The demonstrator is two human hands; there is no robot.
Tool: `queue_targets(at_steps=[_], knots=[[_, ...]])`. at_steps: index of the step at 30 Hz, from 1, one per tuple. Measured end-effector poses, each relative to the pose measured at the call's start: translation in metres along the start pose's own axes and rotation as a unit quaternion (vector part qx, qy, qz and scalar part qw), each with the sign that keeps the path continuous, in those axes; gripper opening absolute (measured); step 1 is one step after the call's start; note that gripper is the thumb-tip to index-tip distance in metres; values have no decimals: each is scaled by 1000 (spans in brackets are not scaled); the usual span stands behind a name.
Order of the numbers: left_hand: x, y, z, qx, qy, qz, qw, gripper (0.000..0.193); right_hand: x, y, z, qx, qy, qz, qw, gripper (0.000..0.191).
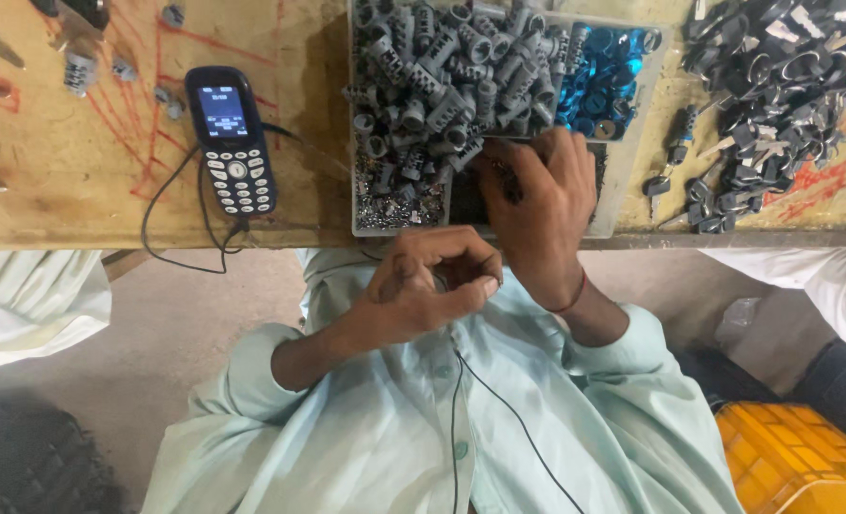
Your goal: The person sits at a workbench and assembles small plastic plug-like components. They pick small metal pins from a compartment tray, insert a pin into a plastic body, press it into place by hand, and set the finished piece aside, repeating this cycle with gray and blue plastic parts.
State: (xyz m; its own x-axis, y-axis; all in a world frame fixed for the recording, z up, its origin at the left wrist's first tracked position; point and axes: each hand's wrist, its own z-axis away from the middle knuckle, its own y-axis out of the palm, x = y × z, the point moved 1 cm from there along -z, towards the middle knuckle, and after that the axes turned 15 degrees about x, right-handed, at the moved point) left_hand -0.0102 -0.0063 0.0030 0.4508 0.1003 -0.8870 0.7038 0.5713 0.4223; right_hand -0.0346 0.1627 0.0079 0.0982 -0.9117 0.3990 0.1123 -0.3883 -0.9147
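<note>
Tray (623, 181) of grey metal cylinders (442, 86): right hand (537, 205) reaches in, fingers curled, contents unclear. Left hand (432, 281) closed, pinching something too small to tell.

bare bench (70, 181) left of phone (230, 138) is free; tray (623, 181) & key pile (775, 86) crowd right.

The left hand (423, 281) is drawn in close to the chest just short of the table's near edge, its forearm bent across the body from the elbow, fingers curled tight with thumb and forefinger pressed together; whether they pinch something small I cannot make out. The right hand (537, 205) reaches forward over the table's near edge, palm down, wrist bent, with its fingers (551, 152) spread and hooked downward. Both forearms are bare below pushed-back pale green sleeves, and the two hands sit near each other, not touching.
</note>
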Motion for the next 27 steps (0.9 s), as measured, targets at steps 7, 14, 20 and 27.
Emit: queue_targets(at_steps=[7, 14, 20, 27], knots=[[3, -7, 0, -12, 32, 2, 999, 13, -22, -30, 44, 169, 28, -391, 905, 21], [8, -6, -7, -7, -10, 129, 992, 13, -32, -17, 72, 129, -98, -375, 913, 35], [0, 0, -1, -60, -21, 70, 996, 16, -25, -33, 63, 91, -149, -206, 963, 36], [-3, 9, -3, -105, -50, 51, 992, 15, -25, -47, 55, 79, -232, -121, 962, 40]])
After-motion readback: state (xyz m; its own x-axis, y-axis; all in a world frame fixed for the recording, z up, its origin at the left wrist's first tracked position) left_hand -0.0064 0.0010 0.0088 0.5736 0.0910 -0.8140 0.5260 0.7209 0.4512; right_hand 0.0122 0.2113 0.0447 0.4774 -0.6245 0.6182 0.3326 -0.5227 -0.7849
